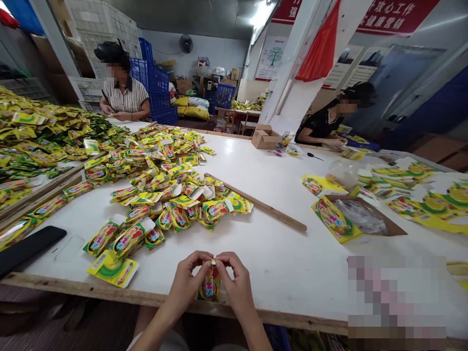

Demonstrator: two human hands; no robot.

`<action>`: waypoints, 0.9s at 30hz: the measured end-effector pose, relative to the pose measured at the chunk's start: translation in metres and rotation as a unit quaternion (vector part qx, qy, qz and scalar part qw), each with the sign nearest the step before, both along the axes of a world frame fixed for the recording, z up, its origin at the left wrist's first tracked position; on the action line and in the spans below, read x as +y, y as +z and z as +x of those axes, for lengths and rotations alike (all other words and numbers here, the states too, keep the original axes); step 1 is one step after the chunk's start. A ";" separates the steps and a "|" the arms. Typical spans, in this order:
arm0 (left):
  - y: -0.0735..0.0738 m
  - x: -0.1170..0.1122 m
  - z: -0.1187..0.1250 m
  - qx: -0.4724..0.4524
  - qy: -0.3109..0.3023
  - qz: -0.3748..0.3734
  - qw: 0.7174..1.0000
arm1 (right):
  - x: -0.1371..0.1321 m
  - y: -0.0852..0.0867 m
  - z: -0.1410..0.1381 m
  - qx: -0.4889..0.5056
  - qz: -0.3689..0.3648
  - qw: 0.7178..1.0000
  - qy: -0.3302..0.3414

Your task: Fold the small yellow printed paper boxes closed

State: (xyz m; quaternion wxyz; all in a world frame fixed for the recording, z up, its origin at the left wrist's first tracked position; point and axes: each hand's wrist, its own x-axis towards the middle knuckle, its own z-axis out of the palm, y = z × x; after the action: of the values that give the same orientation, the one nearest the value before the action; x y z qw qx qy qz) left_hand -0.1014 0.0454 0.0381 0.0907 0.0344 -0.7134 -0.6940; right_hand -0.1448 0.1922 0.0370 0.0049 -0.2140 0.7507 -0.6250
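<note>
My left hand (188, 280) and my right hand (236, 282) meet at the table's near edge, both pinched on the top of one small yellow packet (210, 285) with colourful print, which hangs upright between them. A big heap of the same yellow packets (161, 185) lies on the white table (292, 263) to the upper left of my hands. One larger yellow packet (113, 269) lies flat at the near left.
A long wooden stick (256, 203) lies across the table's middle. A black phone (29, 247) sits at the left edge. An open cardboard box (360, 217) and more packets are on the right. Two people sit at the far side, with a small carton (265, 137) between them.
</note>
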 end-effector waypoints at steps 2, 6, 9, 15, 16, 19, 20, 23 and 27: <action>-0.001 0.002 -0.001 -0.011 0.017 0.002 1.000 | -0.002 -0.001 0.000 -0.001 0.004 1.000 -0.019; -0.003 0.006 -0.005 -0.022 0.047 0.004 0.999 | -0.007 0.000 -0.002 -0.032 0.017 0.999 -0.032; -0.003 0.006 -0.009 -0.023 0.060 0.013 0.998 | -0.008 0.002 -0.004 -0.055 0.019 0.998 -0.031; -0.008 0.002 -0.004 -0.025 0.035 0.030 0.999 | -0.004 -0.003 -0.001 -0.044 0.007 0.998 -0.032; -0.009 0.001 -0.002 -0.026 0.030 0.029 0.999 | -0.003 -0.005 0.000 -0.041 0.000 0.999 -0.023; -0.010 0.000 0.005 -0.020 0.020 0.014 1.000 | -0.004 -0.008 0.005 -0.057 -0.021 0.998 0.010; -0.009 0.000 0.006 -0.014 0.014 0.001 1.000 | -0.005 -0.008 0.007 -0.061 -0.022 0.998 0.013; -0.006 -0.003 0.006 0.011 0.011 -0.061 0.998 | 0.005 -0.002 0.015 -0.032 -0.005 0.999 -0.025; -0.007 -0.031 -0.012 -0.002 0.173 -0.133 0.976 | 0.079 0.013 0.032 0.018 0.074 0.973 -0.217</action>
State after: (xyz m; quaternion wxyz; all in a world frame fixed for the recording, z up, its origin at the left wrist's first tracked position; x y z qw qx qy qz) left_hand -0.1129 0.0149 0.0310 0.2121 0.1464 -0.7827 -0.5665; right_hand -0.1131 0.2716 0.0504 -0.1285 -0.0560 0.8234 -0.5499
